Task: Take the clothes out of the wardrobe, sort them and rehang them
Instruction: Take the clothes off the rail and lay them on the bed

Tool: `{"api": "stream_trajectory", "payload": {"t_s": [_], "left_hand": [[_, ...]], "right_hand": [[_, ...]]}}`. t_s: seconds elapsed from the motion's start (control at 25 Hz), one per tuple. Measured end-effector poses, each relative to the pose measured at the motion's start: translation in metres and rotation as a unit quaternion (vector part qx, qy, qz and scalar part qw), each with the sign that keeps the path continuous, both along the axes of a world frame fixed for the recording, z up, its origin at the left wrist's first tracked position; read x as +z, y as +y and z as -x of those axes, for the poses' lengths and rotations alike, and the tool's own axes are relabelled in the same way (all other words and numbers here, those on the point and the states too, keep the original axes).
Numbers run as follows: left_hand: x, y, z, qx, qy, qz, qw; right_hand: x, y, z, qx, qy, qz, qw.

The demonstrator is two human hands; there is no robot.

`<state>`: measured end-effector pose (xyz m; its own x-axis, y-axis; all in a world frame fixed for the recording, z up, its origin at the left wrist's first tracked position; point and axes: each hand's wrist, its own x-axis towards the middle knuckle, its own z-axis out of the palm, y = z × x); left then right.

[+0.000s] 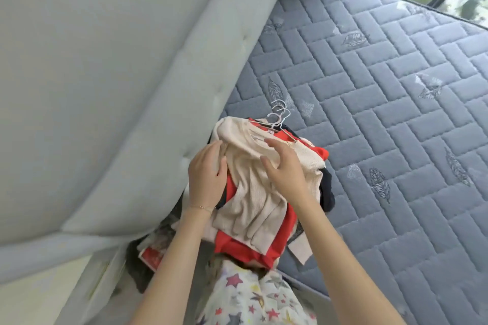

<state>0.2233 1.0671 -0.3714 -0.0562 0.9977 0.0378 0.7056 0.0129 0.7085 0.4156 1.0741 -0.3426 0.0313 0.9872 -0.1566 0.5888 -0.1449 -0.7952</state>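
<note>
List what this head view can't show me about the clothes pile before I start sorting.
Head view only:
- Garment count: the beige top covers the pile; only edges of a red garment and a dark garment show.
- Hanger count: the hooks overlap and are small.
- wardrobe: outside the frame.
- items in the gap by the headboard: blurred, shadowed, partly behind the left forearm.

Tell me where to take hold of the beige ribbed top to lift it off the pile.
Probably by the topmost wire hanger, at its neck just below the hook, coming from the pile's far end. The hanger hooks stick out free over the quilted mattress there, while the beige ribbed top lies loosely folded over the red garment, so pinching cloth might drag both.
</note>
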Motion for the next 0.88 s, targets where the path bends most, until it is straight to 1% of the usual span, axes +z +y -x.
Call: {"api": "stream_trajectory", "payload": {"t_s": [0.12, 0.2, 0.32, 0.4, 0.52, 0.6, 0.68, 0.8, 0.88], "left_hand": [[0.042, -0.066, 0.015, 0.091, 0.005, 0.006, 0.996], [0.063, -0.110, 0.023, 0.160, 0.001, 0.006, 0.987], [0.092, -0.183, 0.038, 0.263, 0.005, -0.007, 0.965], [0.107, -0.235, 0.050, 0.319, 0.031, -0.016, 0.947], [0.128, -0.322, 0.069, 0.406, 0.065, -0.028, 0.911], [0.140, -0.380, 0.076, 0.465, 0.078, -0.039, 0.881], [0.153, -0.440, 0.080, 0.533, 0.086, -0.044, 0.841], [0.161, -0.520, 0.078, 0.603, 0.088, -0.045, 0.791], [0.164, -0.574, 0.075, 0.648, 0.089, -0.045, 0.755]], "right_hand": [[0.044, -0.037, 0.025, 0.082, 0.011, -0.015, 0.996], [0.064, -0.062, 0.038, 0.150, 0.005, -0.009, 0.989], [0.085, -0.100, 0.058, 0.261, -0.014, -0.027, 0.965], [0.099, -0.124, 0.075, 0.330, -0.028, -0.044, 0.943], [0.116, -0.167, 0.112, 0.423, -0.028, -0.051, 0.904], [0.123, -0.199, 0.138, 0.484, -0.030, -0.057, 0.873], [0.132, -0.240, 0.170, 0.550, -0.035, -0.058, 0.833], [0.145, -0.304, 0.209, 0.625, -0.027, -0.054, 0.778], [0.151, -0.356, 0.236, 0.679, -0.018, -0.072, 0.731]]}}
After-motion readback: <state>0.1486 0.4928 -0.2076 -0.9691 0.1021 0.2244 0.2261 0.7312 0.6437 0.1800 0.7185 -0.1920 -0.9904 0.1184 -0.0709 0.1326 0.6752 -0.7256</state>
